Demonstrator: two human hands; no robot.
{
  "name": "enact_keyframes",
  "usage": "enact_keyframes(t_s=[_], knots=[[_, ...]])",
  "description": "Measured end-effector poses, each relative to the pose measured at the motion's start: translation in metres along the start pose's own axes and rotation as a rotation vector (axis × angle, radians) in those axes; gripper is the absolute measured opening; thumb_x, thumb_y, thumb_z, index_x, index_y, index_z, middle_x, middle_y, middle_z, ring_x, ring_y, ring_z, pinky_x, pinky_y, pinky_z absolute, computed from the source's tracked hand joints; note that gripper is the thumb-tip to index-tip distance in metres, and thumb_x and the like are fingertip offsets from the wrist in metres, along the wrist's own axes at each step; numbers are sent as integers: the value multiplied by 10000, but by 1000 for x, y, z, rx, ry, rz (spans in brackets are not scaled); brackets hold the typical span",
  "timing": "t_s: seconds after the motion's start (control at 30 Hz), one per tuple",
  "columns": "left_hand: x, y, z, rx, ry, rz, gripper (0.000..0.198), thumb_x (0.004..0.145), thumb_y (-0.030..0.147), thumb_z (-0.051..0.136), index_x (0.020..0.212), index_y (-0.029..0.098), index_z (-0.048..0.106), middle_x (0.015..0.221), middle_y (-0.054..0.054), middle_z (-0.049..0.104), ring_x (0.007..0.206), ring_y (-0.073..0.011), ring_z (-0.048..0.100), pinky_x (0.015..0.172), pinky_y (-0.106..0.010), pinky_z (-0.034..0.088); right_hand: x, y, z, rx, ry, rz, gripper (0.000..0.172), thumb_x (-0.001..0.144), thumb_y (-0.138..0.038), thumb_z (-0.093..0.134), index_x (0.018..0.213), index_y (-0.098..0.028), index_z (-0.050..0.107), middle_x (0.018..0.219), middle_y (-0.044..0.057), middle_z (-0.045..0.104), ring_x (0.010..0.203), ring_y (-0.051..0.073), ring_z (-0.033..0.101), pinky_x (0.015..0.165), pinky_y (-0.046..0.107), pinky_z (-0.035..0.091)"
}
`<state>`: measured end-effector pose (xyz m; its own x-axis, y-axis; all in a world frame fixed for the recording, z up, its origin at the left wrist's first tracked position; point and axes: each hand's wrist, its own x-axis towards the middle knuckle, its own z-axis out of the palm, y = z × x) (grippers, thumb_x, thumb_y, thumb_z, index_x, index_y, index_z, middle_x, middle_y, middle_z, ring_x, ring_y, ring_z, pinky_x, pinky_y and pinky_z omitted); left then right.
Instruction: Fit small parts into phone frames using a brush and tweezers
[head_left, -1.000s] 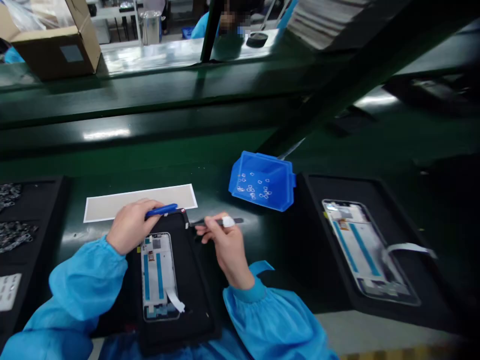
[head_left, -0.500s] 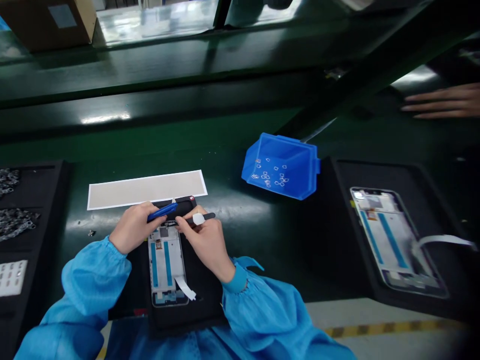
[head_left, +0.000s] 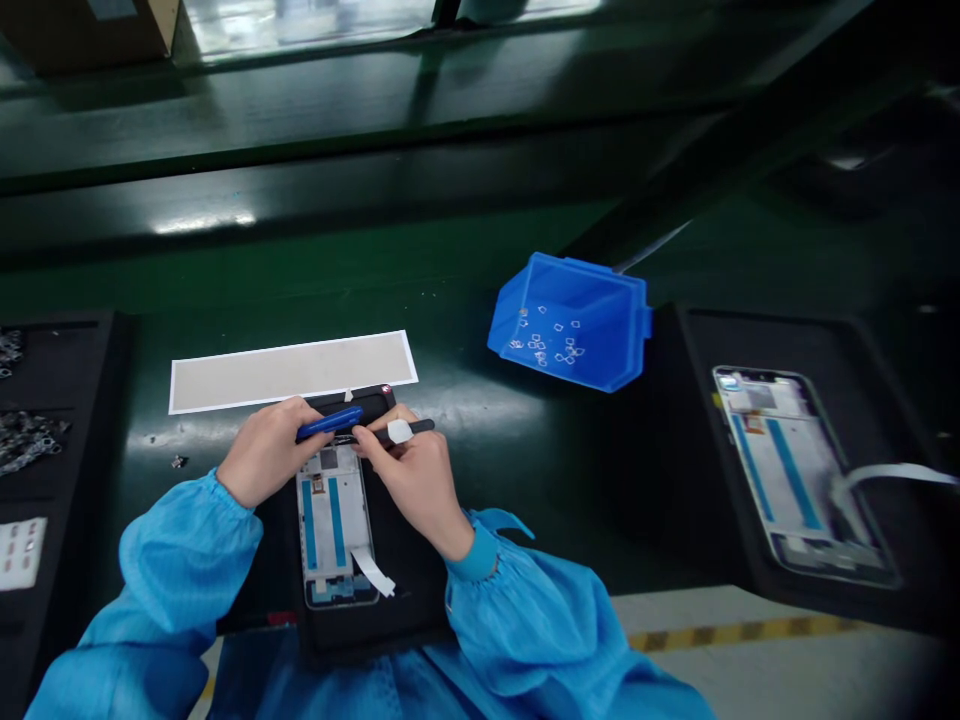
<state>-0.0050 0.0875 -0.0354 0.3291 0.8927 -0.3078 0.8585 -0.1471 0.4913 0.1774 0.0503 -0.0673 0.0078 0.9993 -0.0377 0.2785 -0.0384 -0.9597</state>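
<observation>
An opened phone (head_left: pixel 337 530) with blue strips and a loose white tab lies in a black tray (head_left: pixel 405 600) in front of me. My left hand (head_left: pixel 274 450) is at its upper left, closed around a blue pen-like tool (head_left: pixel 330 423). At the phone's top right, my right hand (head_left: pixel 416 475) pinches dark tweezers (head_left: pixel 424 426) with a white wrap on them. Both hands meet over the phone's top end, and the tweezers' tips there are too small to make out clearly.
Right of centre stands a blue bin (head_left: pixel 577 320) with several tiny ring-like pieces. Another opened phone (head_left: pixel 806 475) lies in a black tray at right. A beige sheet (head_left: pixel 292 372) with white border lies behind my hands. Small metal parts (head_left: pixel 30 440) fill a tray at left.
The camera view has shifted slightly. A co-worker's hand at the far right has gone out of sight. My hands keep nearly the same place at the phone's top.
</observation>
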Motion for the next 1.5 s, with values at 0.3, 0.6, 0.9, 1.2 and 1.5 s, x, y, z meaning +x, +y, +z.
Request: enact_keyframes(t_s=[0.3,0.6,0.9,1.2,1.5], knots=[[-1,4,1,50,-9,-19,173,909,322,564,941,240,713,962,-14,696,881,-206,657,733,-301,456,1,-1,-1,-35,-11,-50,215,915,-344,600,740,-220,617,702,16,691,608,181,658,554,275,475],[-4,15,5,193,-6,-77,159,933,326,548,947,253,689,965,-11,674,872,-210,653,634,-297,406,1,-5,-2,-79,-7,-55,208,907,-328,600,729,-222,584,595,-32,620,468,131,561,482,250,392],[-4,16,5,215,-28,-75,165,944,335,532,969,247,669,986,-17,674,879,-201,659,656,-298,448,-3,-1,-3,-113,15,-113,228,903,-359,585,715,-231,564,619,-14,611,485,134,555,449,241,393],[-4,18,5,203,-38,-90,147,938,308,535,987,254,662,1000,-12,678,926,-218,662,667,-297,436,-4,1,-1,-201,-32,-169,178,923,-341,594,792,-220,589,663,-4,653,516,147,592,508,254,408],[-4,17,3,193,-39,-85,146,938,313,539,982,247,663,1003,-12,676,913,-220,655,666,-305,431,-3,0,-1,-210,-7,-171,183,918,-324,576,767,-222,562,634,-10,635,495,136,573,496,246,400]])
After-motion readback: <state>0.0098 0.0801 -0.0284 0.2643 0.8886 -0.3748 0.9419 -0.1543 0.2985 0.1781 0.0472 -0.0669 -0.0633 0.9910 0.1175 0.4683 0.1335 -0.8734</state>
